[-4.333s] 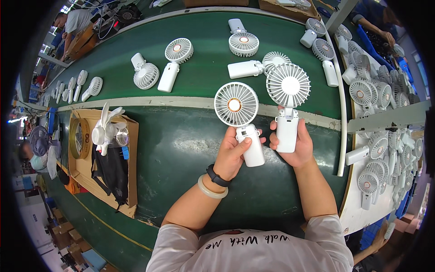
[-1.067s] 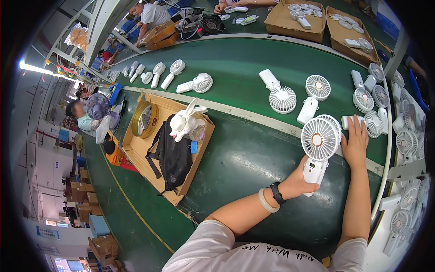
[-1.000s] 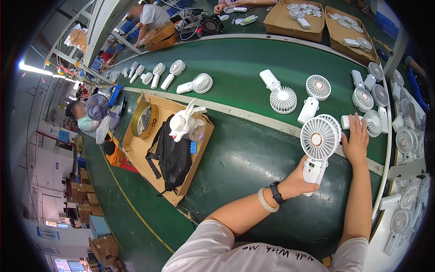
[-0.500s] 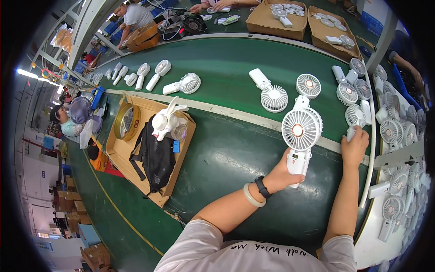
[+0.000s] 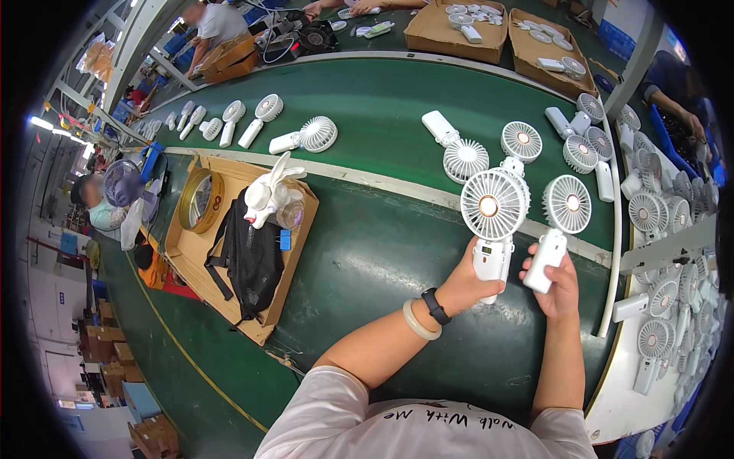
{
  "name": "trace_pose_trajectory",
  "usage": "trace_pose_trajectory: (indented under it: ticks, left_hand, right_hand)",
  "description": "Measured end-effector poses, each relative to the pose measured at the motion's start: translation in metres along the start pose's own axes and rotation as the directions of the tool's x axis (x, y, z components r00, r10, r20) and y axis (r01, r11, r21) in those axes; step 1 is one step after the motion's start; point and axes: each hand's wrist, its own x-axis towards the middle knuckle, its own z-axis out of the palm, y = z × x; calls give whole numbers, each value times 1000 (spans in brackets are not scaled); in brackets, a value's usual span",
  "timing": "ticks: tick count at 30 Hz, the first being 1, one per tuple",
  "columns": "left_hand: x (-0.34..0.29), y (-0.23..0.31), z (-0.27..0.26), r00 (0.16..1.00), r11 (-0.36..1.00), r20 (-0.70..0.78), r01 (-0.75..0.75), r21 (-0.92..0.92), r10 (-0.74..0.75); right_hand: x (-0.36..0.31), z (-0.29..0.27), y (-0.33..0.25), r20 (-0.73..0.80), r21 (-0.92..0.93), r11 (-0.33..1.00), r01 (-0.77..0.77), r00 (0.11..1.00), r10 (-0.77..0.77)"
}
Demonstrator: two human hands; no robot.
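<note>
My left hand (image 5: 463,288) grips the handle of a white handheld fan (image 5: 493,258), its round grille facing up toward me. A second white handheld fan (image 5: 546,262) is in my right hand (image 5: 562,289), tilted, with its grille up and away from me. The two fans are side by side and apart, above the dark green table. Just beyond the left one, another fan (image 5: 521,141) lies on the green conveyor belt, its handle partly hidden. Beside that lies a fan (image 5: 465,159) with its handle pointing to the far left.
Several fans (image 5: 579,154) lie at the belt's right end, and many more (image 5: 648,213) fill the white surface at right. To the left, a cardboard tray (image 5: 264,330) holds a black mesh bag, a tape roll and a white rabbit figure. Co-workers are across the belt.
My right hand has lifted a fan off the belt's right end and brought it left, beside the other. My left hand's fan has shifted slightly left and up.
</note>
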Motion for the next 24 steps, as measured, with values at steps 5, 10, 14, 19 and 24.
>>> trace_pose_trajectory:
  ticks: [5, 10, 14, 19, 24]
  left_hand:
    - [-2, -2, -1, 999, 1000, -46, 4, 6, -3]
    - [-6, -3, -4, 995, 998, -97, 8, -56, -13]
    - [-8, -8, -7, 993, 997, -117, -9, -73, 0]
    - [-6, -14, -5, 993, 999, -119, -16, -42, 11]
    - [-6, -6, 0, 992, 995, -124, 27, -95, -39]
  right_hand:
    - [1, -1, 2, -134, -174, 980, -98, 988, 75]
    - [1, -3, 5, -163, -302, 951, -70, 986, 21]
    - [2, 1, 7, -142, -321, 945, -56, 990, 10]
    - [0, -1, 6, -168, -296, 954, -43, 986, -8]
    - [2, -6, 4, -133, -340, 938, -72, 991, 28]
